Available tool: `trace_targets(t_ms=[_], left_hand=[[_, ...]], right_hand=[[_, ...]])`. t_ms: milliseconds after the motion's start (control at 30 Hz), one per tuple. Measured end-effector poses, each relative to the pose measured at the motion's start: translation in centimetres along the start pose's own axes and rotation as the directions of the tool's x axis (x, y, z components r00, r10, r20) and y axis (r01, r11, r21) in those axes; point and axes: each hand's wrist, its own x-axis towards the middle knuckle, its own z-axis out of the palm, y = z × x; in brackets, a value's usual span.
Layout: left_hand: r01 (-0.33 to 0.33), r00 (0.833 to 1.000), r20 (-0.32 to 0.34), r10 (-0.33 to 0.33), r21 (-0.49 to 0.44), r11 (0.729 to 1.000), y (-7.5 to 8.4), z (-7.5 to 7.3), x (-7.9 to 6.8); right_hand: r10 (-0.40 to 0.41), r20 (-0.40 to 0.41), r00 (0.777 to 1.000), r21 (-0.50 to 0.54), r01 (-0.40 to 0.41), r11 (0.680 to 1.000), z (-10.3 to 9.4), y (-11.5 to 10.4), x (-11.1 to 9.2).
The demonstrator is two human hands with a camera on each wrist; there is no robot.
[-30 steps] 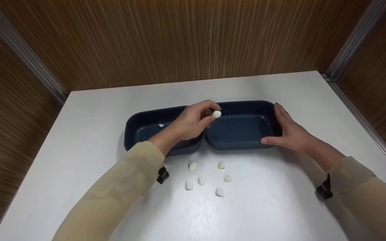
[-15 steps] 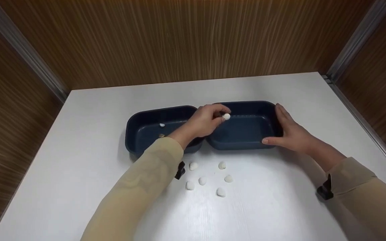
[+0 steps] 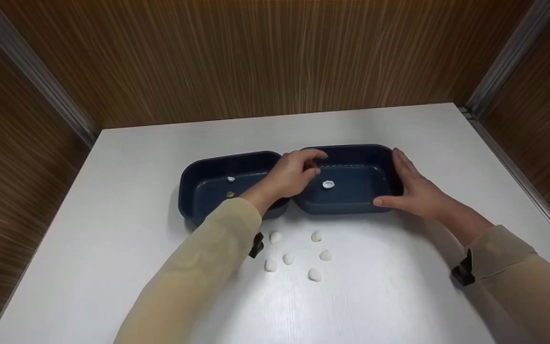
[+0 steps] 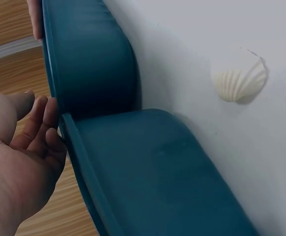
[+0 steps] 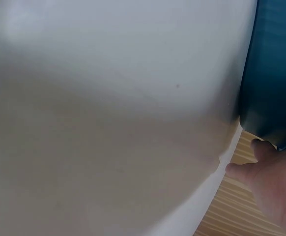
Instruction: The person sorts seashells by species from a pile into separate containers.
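In the head view my left hand hangs over the inner ends of two dark blue boxes, fingers loosely bent and thumb apart from them. A white seashell lies in the right box, just right of that hand. My right hand rests against the right end of this box, its thumb along the front rim and its straight fingers at the side. Inside the left box are a small white shell and a brownish one. The left wrist view shows a ribbed white scallop shell on the table.
Several white shells, among them a front one, lie scattered on the white table before the boxes. Wood-grain panels stand behind the table and at both sides. The two boxes meet near the middle.
My left hand moved right over the right box with the white seashell pinched, then let it go; the shell now lies inside. My right hand stayed at the box's end.
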Motion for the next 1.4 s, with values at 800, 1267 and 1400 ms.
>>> trace_targets(t_ms=[800, 1267, 1400], left_hand=[[-0.185, 0.98, 0.047, 0.193, -0.14, 0.973, 1.7, -3.1, -12.1], [-0.048, 0.985, 0.16, 0.066, -0.113, 0.992, -3.1, -1.4, -17.5], [0.005, 0.983, 0.185, 0.017, -0.118, 0.993, -5.0, -0.6, -18.0]], right_hand=[[0.002, 0.017, 1.0, 0.008, -0.003, 1.0, -0.2, 0.1, 0.0], [0.014, 0.013, 1.0, 0.021, -0.014, 1.0, -0.2, 0.1, 0.0], [0.019, 0.016, 1.0, 0.021, -0.019, 1.0, -0.1, 0.1, 0.0]])
